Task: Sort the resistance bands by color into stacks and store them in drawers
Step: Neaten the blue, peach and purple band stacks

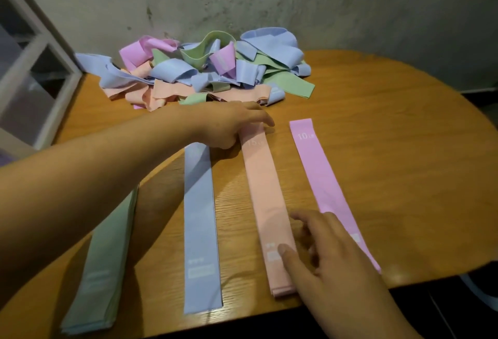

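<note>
Four flat stacks of bands lie side by side on the wooden table (377,112): green (105,263), blue (200,231), peach (269,204) and pink (323,182). A tangled pile of mixed bands (204,69) sits at the table's far side by the wall. My left hand (229,123) reaches across and rests on the far end of the peach stack, fingers spread over it. My right hand (323,252) lies near the peach stack's near end, thumb pressing on the band, fingers relaxed.
A white-framed drawer unit (35,69) with translucent fronts stands at the left beside the table. A stained grey wall rises behind the pile. The table's curved front edge (404,282) runs close to my right hand, with dark floor beyond.
</note>
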